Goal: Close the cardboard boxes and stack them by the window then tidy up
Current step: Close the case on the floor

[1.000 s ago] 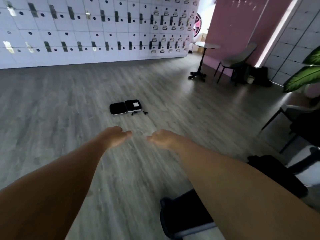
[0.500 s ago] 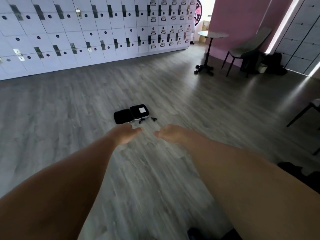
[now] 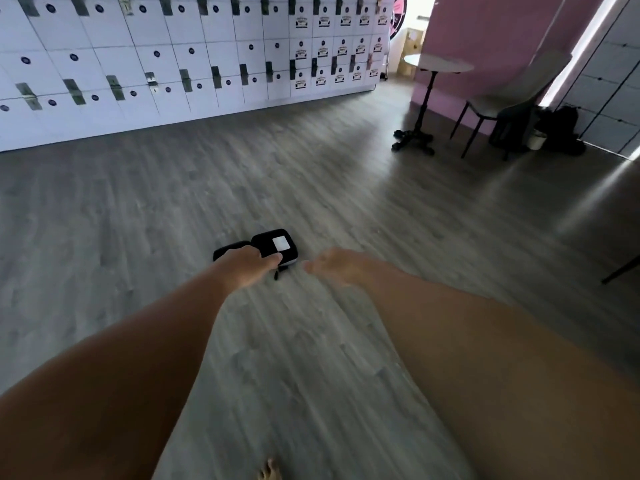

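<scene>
Ahead, black case [image 3: 273, 247] on floor [image 3: 346, 202].

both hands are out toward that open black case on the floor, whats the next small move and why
Probably lower both hands onto the open black case and fold its halves shut. It lies open on the wood floor with small dark bits beside it; the left hand overlaps its near edge in view, the right hand reaches just beside it, and neither holds anything.
</scene>
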The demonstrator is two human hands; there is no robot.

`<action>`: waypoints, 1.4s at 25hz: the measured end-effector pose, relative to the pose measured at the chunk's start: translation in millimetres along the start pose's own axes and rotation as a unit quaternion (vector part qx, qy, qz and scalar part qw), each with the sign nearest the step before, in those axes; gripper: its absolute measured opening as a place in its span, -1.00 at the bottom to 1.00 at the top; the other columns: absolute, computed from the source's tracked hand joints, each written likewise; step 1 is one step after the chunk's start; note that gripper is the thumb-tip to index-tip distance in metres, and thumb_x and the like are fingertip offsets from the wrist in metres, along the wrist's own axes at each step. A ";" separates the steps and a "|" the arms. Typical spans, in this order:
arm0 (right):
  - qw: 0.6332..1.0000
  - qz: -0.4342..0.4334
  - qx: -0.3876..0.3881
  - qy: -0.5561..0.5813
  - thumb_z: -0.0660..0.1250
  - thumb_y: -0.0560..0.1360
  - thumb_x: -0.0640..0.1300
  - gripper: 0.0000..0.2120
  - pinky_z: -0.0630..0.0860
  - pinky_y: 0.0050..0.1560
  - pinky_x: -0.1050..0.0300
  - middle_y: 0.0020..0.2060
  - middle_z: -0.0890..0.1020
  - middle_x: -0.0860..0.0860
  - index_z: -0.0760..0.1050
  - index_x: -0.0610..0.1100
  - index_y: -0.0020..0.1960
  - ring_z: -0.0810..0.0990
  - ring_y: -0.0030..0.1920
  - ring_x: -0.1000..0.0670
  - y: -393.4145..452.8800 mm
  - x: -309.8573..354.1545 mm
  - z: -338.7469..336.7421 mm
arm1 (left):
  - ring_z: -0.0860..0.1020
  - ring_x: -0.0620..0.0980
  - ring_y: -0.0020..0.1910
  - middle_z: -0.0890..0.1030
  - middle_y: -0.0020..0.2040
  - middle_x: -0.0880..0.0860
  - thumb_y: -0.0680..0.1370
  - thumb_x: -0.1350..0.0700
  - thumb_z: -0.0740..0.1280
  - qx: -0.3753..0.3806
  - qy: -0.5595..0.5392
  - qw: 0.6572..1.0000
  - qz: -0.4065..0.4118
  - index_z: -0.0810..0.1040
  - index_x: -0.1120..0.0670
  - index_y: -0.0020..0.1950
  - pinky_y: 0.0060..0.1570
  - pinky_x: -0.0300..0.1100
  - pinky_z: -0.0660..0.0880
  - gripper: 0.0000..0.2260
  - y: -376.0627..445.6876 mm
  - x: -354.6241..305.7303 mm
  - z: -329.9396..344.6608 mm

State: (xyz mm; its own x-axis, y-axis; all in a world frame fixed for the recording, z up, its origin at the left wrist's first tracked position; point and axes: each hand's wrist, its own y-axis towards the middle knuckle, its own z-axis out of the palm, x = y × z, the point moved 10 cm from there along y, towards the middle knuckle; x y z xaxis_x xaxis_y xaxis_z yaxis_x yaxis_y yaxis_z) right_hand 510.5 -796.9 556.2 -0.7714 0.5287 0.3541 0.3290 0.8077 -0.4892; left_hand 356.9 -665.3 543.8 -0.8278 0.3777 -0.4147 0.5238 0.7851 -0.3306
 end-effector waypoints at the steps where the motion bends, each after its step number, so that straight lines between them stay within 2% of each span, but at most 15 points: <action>1: 1.000 0.001 -0.002 -0.006 0.07 0.60 0.37 -0.30 0.34 0.24 0.01 0.45 0.44 -0.09 0.38 -0.11 0.50 0.42 0.41 -0.13 19.1 3.0 -12.5 | 0.47 -0.04 -0.21 0.56 -0.14 0.03 0.55 -0.38 0.11 0.007 0.005 1.000 0.004 0.59 0.16 0.15 -0.27 -0.12 0.30 -0.36 22.8 -2.0 -6.2; 4: 1.000 -0.003 0.000 -0.015 0.04 0.61 0.36 -0.31 0.34 0.23 0.02 0.42 0.47 -0.11 0.41 -0.13 0.47 0.45 0.39 -0.14 89.7 8.3 -53.9 | 0.50 -0.02 -0.22 0.54 -0.21 0.03 0.53 -0.39 0.10 0.013 0.009 1.000 0.011 0.57 0.19 0.12 -0.26 -0.09 0.32 -0.34 103.5 -6.8 -26.4; 6: 1.000 0.002 0.013 0.003 0.05 0.61 0.36 -0.30 0.32 0.24 0.02 0.44 0.45 -0.11 0.40 -0.14 0.48 0.42 0.41 -0.15 137.7 5.9 -75.9 | 0.49 -0.01 -0.19 0.61 -0.06 0.11 0.54 -0.40 0.10 0.030 0.011 0.999 0.007 0.56 0.18 0.15 -0.21 -0.08 0.34 -0.34 150.5 -7.7 -30.5; 8: 1.000 0.004 0.014 0.009 0.07 0.60 0.37 -0.28 0.30 0.33 -0.01 0.51 0.37 -0.10 0.31 -0.12 0.54 0.37 0.46 -0.15 189.3 -1.4 -97.8 | 0.48 0.03 -0.10 0.60 0.10 0.13 0.55 -0.39 0.09 0.042 0.022 0.999 -0.002 0.55 0.16 0.19 -0.10 -0.06 0.36 -0.35 200.2 -9.3 -31.0; 11: 1.000 -0.005 0.020 0.002 0.07 0.59 0.38 -0.25 0.29 0.36 -0.04 0.54 0.32 -0.09 0.25 -0.12 0.57 0.34 0.49 -0.16 270.3 -16.4 -127.6 | 0.51 0.06 0.01 0.58 0.10 0.11 0.56 -0.38 0.10 0.043 0.016 0.999 -0.021 0.53 0.14 0.23 0.02 -0.03 0.40 -0.36 271.2 -16.3 -32.2; 15: 0.996 -0.055 0.051 -0.039 0.02 0.58 0.41 -0.20 0.27 0.33 -0.03 0.57 0.25 -0.07 0.17 -0.12 0.60 0.26 0.53 -0.14 370.4 -27.6 -177.4 | 0.51 0.14 0.24 0.54 0.30 0.13 0.54 -0.41 0.09 0.032 -0.010 0.997 -0.076 0.48 0.11 0.35 0.26 0.08 0.42 -0.32 356.8 -38.2 -46.5; 17: 0.994 -0.076 0.061 -0.044 0.03 0.58 0.41 -0.20 0.28 0.29 -0.02 0.56 0.28 -0.08 0.19 -0.13 0.59 0.29 0.52 -0.14 411.4 -27.0 -201.9 | 0.48 0.14 0.30 0.51 0.36 0.12 0.54 -0.41 0.10 0.022 -0.023 0.995 -0.098 0.47 0.10 0.39 0.26 0.04 0.40 -0.31 390.0 -47.1 -56.7; 20: 0.990 -0.103 0.081 -0.051 0.09 0.56 0.41 -0.21 0.27 0.40 -0.07 0.54 0.32 -0.10 0.26 -0.13 0.57 0.31 0.51 -0.15 468.1 -17.2 -229.4 | 0.49 0.11 0.28 0.51 0.36 0.08 0.55 -0.40 0.10 0.012 -0.035 0.991 -0.128 0.46 0.07 0.40 0.14 -0.02 0.41 -0.33 434.6 -52.0 -69.7; 23: 0.982 -0.144 0.100 -0.066 0.13 0.57 0.37 -0.27 0.35 0.26 0.00 0.43 0.47 -0.16 0.42 -0.19 0.45 0.45 0.41 -0.16 530.3 3.9 -247.3 | 0.51 0.10 0.27 0.53 0.34 0.08 0.56 -0.37 0.11 0.005 -0.061 0.984 -0.169 0.48 0.04 0.39 0.19 -0.02 0.43 -0.39 483.1 -39.7 -78.4; 25: 0.976 -0.170 0.113 -0.080 0.13 0.58 0.36 -0.30 0.31 0.20 0.03 0.46 0.43 -0.12 0.38 -0.13 0.49 0.41 0.44 -0.14 571.4 21.0 -256.6 | 0.51 0.10 0.26 0.54 0.34 0.09 0.56 -0.36 0.12 -0.004 -0.084 0.978 -0.193 0.47 0.04 0.40 0.20 -0.01 0.43 -0.39 515.4 -25.4 -85.0; 29: 0.955 -0.207 0.150 -0.150 0.11 0.57 0.40 -0.23 0.18 0.51 -0.05 0.58 0.24 -0.04 0.20 -0.07 0.60 0.20 0.57 -0.09 644.8 52.8 -267.4 | 0.45 0.13 0.37 0.45 0.44 0.13 0.57 -0.35 0.15 -0.005 -0.109 0.964 -0.242 0.40 0.09 0.48 0.29 0.02 0.37 -0.34 567.5 5.5 -98.0; 35: 0.919 -0.255 0.227 -0.199 0.13 0.54 0.43 -0.22 0.25 0.48 -0.10 0.57 0.26 -0.02 0.17 0.01 0.61 0.26 0.54 -0.11 715.9 108.8 -271.0 | 0.45 0.13 0.36 0.47 0.42 0.14 0.59 -0.36 0.12 -0.018 -0.119 0.935 -0.333 0.41 0.11 0.45 0.28 -0.03 0.38 -0.35 590.9 40.3 -111.4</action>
State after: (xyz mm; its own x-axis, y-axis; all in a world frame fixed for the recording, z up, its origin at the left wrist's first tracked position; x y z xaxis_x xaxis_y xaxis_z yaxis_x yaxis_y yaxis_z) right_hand 809.7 -90.4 460.4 -0.9302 -0.0986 0.3536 -0.3213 0.6844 -0.6545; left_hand 610.7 -131.6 426.2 -0.8978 -0.3175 -0.3053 -0.1024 0.8246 -0.5564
